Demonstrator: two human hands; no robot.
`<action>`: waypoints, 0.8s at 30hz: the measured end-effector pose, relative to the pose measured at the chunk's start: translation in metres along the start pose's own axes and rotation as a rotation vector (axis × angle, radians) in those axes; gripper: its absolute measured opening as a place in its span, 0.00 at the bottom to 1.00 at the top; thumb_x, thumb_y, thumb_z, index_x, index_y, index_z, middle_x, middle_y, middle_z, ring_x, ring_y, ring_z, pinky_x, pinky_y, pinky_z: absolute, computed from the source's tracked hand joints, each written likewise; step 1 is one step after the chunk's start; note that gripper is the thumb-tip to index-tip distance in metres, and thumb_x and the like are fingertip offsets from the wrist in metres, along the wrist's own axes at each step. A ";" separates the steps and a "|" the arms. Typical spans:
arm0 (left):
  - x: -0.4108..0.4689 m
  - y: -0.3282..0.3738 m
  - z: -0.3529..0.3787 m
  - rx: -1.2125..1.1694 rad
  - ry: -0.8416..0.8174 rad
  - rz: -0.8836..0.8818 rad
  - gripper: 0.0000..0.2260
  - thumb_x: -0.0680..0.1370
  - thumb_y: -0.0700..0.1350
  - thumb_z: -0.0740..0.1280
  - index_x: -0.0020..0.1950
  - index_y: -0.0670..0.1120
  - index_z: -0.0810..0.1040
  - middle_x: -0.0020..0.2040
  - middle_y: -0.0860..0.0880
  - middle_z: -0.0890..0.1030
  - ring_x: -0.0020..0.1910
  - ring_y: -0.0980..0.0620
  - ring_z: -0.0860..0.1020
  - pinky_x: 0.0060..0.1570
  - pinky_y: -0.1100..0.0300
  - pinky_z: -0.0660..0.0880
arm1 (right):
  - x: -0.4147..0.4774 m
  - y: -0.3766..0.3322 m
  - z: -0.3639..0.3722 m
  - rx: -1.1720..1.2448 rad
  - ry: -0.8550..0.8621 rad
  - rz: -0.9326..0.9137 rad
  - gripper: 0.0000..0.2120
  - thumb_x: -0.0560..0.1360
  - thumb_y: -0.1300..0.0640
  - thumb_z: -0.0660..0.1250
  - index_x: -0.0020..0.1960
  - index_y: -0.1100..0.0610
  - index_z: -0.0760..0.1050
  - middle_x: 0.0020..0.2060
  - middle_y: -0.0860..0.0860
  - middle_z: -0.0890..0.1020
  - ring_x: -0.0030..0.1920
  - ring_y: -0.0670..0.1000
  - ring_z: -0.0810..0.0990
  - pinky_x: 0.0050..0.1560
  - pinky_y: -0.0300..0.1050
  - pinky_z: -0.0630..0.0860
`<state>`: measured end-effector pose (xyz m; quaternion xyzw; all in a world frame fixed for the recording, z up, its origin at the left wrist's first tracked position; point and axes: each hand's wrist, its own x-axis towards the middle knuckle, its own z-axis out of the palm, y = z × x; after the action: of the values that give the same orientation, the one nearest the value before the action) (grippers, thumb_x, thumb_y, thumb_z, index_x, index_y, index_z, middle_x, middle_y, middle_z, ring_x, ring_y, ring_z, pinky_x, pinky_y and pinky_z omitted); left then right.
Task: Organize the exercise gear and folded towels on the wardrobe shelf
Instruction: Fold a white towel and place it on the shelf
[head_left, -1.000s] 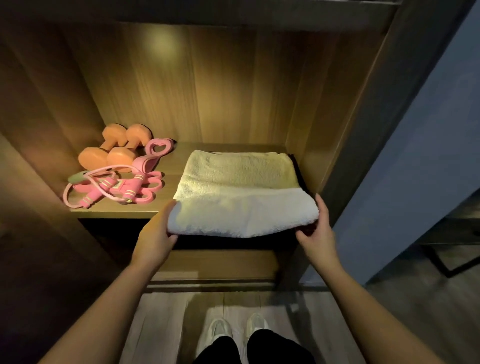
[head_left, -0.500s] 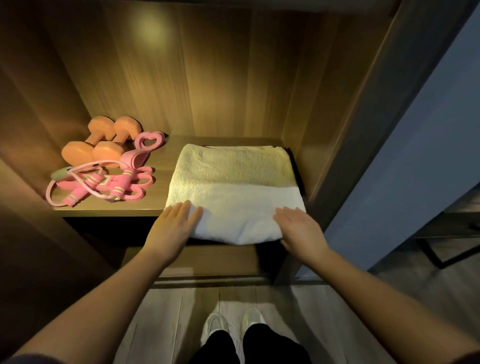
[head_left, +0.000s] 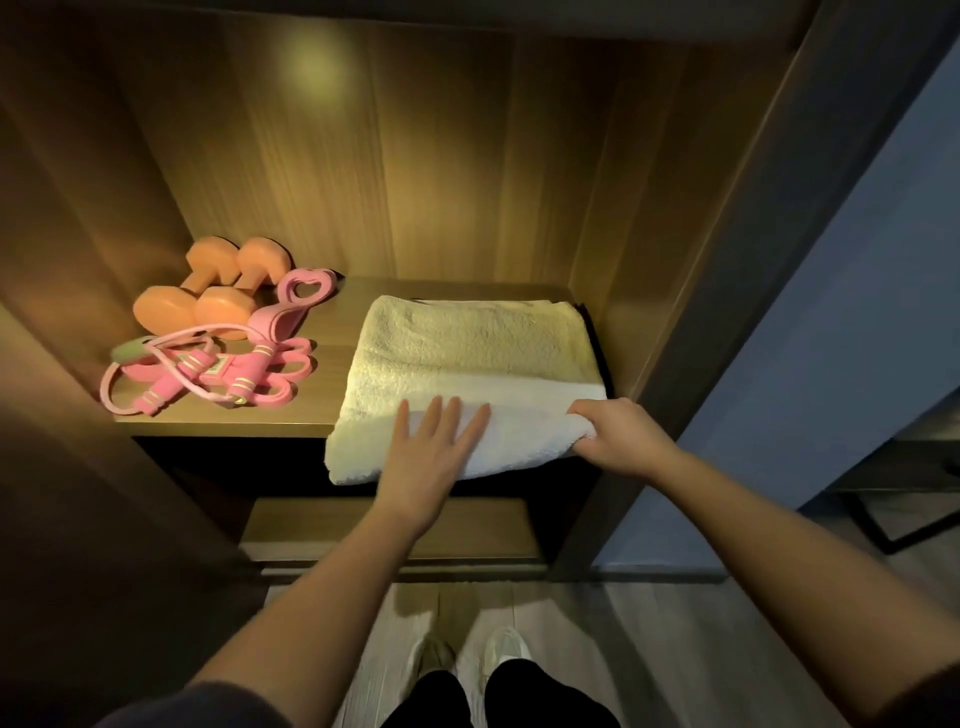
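cream terry towel (head_left: 467, 358), folded thick, lies on the right half of the shelf (head_left: 322, 410), its near edge hanging just past the shelf front. left hand (head_left: 428, 460) rests flat on top near the front, fingers straight and spread. right hand (head_left: 621, 436) curls round the near right corner and bunches the cloth. the towel looks soft, light and floppy, so a pull at one corner would likely drag the folds apart; better to take both near corners, or slide it with flat palms. orange dumbbells (head_left: 208, 296) and pink bands (head_left: 208, 374) sit at the left, well apart from the towel; the weights likely need a full grip on the handle.
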<state>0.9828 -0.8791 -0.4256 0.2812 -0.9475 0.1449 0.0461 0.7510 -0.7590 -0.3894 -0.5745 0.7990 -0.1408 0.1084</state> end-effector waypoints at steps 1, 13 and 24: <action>-0.002 -0.017 0.001 0.014 -0.022 -0.018 0.39 0.72 0.36 0.69 0.79 0.47 0.54 0.73 0.40 0.65 0.73 0.39 0.63 0.71 0.34 0.58 | 0.001 0.001 -0.002 0.004 -0.014 0.000 0.10 0.74 0.53 0.64 0.53 0.50 0.79 0.50 0.51 0.83 0.50 0.56 0.79 0.41 0.44 0.69; -0.006 -0.094 -0.085 -0.294 -0.511 0.082 0.17 0.73 0.52 0.69 0.60 0.55 0.70 0.51 0.53 0.76 0.50 0.52 0.74 0.44 0.57 0.72 | -0.010 -0.022 -0.061 -0.249 -0.257 -0.029 0.05 0.71 0.48 0.63 0.37 0.45 0.68 0.37 0.45 0.76 0.38 0.47 0.75 0.31 0.42 0.66; 0.102 -0.133 -0.108 -0.331 -0.280 -0.293 0.11 0.73 0.51 0.67 0.45 0.45 0.73 0.43 0.51 0.77 0.42 0.50 0.75 0.42 0.55 0.72 | 0.077 -0.050 -0.088 -0.475 0.249 0.146 0.03 0.74 0.56 0.64 0.45 0.52 0.70 0.36 0.49 0.75 0.31 0.49 0.68 0.31 0.44 0.63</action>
<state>0.9705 -1.0059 -0.2725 0.4213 -0.9047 -0.0607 -0.0198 0.7415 -0.8383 -0.2901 -0.5029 0.8561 -0.0110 -0.1184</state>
